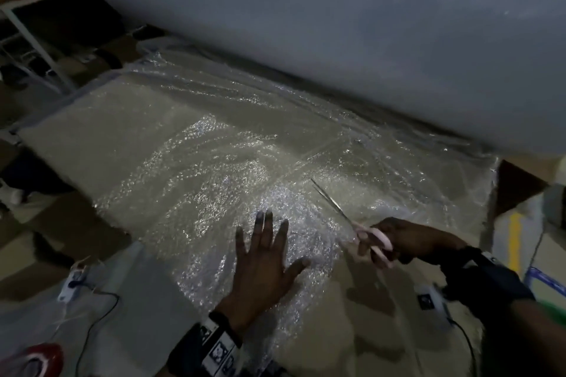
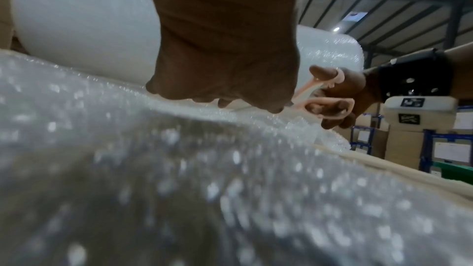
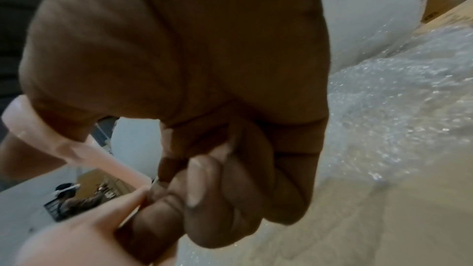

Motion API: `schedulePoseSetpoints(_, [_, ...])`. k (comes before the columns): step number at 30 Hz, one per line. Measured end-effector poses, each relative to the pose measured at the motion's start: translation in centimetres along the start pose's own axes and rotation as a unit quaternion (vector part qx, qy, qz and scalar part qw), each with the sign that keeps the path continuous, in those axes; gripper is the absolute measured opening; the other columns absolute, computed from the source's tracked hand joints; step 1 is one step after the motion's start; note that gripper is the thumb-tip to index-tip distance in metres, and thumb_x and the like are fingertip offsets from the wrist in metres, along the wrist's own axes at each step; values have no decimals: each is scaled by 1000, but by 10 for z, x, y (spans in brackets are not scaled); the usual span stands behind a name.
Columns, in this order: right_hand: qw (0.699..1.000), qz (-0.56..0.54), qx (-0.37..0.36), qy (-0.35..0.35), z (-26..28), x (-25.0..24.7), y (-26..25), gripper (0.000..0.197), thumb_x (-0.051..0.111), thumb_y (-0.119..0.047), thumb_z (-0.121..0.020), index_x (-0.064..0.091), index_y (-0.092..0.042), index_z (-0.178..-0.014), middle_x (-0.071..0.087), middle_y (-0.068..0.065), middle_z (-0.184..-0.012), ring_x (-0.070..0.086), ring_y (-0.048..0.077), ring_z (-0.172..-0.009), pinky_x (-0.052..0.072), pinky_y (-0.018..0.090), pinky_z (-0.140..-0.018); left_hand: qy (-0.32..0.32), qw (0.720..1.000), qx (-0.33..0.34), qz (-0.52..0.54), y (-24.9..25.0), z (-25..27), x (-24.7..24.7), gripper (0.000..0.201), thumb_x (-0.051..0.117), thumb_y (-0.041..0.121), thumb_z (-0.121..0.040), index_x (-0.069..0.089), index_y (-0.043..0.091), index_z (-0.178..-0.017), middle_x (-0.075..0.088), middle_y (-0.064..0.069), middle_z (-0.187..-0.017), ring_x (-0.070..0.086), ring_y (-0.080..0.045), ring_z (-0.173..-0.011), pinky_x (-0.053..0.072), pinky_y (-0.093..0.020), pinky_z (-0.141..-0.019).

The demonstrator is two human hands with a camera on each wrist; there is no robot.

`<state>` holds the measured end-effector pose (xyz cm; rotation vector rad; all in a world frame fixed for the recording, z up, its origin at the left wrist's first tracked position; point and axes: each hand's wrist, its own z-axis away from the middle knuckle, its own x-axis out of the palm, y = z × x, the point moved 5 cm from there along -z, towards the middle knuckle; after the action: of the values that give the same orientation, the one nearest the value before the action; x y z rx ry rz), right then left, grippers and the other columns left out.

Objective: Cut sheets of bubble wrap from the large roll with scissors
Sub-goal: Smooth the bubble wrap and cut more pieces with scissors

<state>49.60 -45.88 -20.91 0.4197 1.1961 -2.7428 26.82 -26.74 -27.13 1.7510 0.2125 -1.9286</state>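
Head view: the large white cylindrical roll of bubble wrap (image 1: 337, 24) is filling the whole 12 o'clock side, lying across from 10 to 3 o'clock. From under it, the clear, glinting unrolled sheet of bubble wrap (image 1: 190, 144) is spreading over the pale tan work surface (image 1: 382, 324) toward 6 o'clock, reaching both hands. The left hand (image 1: 263, 263) is lying at 6 o'clock, palm down with fingers wide and straight, pressing flat on the sheet. The right hand (image 1: 410, 242) is sitting just beside it at 4 o'clock, fingers curled through the loops of the pink-handled, steel-bladed scissors (image 1: 352, 220). Their blades are pointing toward 11 o'clock over the sheet, slightly parted; whether they are touching the wrap is unclear. At 8 o'clock a small white device with a black cable (image 1: 72, 281) is resting on a grey sheet, well apart from the scissors.
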Motion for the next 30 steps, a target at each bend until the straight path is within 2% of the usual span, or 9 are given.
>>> schedulePoseSetpoints(3, [1000, 3, -7, -13, -15, -9, -3, 42, 56, -42, -106, 78, -7, -101, 68, 15, -74, 40, 20, -57, 22, 26, -49, -25, 999, -30, -19, 7, -6, 17, 101, 6, 91, -92, -8, 26, -168, -33, -8, -170, -35, -24, -155, -16, -67, -122])
schedulePoseSetpoints(7, [999, 22, -22, -43, -17, -12, -4, 42, 57, -48, -106, 81, -14, -96, 68, 9, -72, 41, 29, -65, 25, 26, -49, -24, 998, -41, -40, 14, 9, 27, 98, 6, 90, -94, -8, 26, -168, -24, -7, -173, -25, -26, -159, -14, -66, -123])
schedulePoseSetpoints(10, [997, 25, -25, -65, -20, -15, -6, 59, 60, -67, -94, 81, -12, -95, 66, 6, -68, 39, 22, -56, 26, 24, -48, -5, 998, -51, -32, 18, 10, 23, 98, 7, 89, -94, -5, 27, -168, -22, -6, -173, -21, -27, -160, -13, -66, -124])
schedulePoseSetpoints(14, [995, 48, -18, -85, -34, -20, -9, 91, 62, -88, -78, 77, -1, -96, 58, 19, -72, 35, 19, -51, 25, 24, -46, 3, 998, -59, -33, 17, 10, 26, 96, 14, 88, -96, 7, 26, -169, -11, -6, -175, -11, -28, -162, -4, -67, -125])
schedulePoseSetpoints(18, [996, 25, -18, -88, -47, -22, -17, 69, 63, -76, -85, 80, -10, -95, 67, 8, -67, 48, 15, -46, 25, 23, -45, 5, 998, -60, -35, 19, 9, 24, 96, 9, 88, -95, -1, 27, -169, -19, -4, -174, -20, -24, -161, -7, -66, -125])
schedulePoseSetpoints(20, [995, 23, -21, -95, -55, -21, -17, 62, 63, -67, -89, 81, -8, -96, 68, 12, -68, 54, 16, -46, 31, 20, -43, 8, 998, -60, -37, 19, 9, 25, 95, 8, 88, -95, -4, 29, -168, -22, -3, -174, -24, -23, -160, -8, -65, -125])
schedulePoseSetpoints(24, [996, 4, -32, -89, -66, -20, -12, 75, 69, -73, -82, 79, -1, -98, 67, 22, -74, 53, 20, -48, 34, 20, -43, 11, 997, -59, -39, 17, 9, 25, 94, 10, 87, -96, 0, 28, -169, -18, -5, -174, -21, -24, -160, -5, -66, -125])
schedulePoseSetpoints(27, [995, 4, -25, -93, -55, -23, -2, 76, 65, -77, -80, 79, -4, -99, 68, 12, -69, 52, 14, -47, 32, 20, -43, 19, 998, -56, -36, 17, 9, 24, 96, 12, 88, -95, 1, 27, -169, -16, -5, -175, -20, -24, -161, -3, -66, -126])
schedulePoseSetpoints(30, [991, 0, -32, -126, -40, -29, 18, 62, 63, -64, -93, 78, -6, -105, 67, 13, -71, 49, 12, -46, 33, 19, -40, 20, 998, -55, -36, 17, 9, 23, 98, 13, 88, -95, 4, 25, -169, -14, -6, -175, -18, -24, -161, -2, -66, -126])
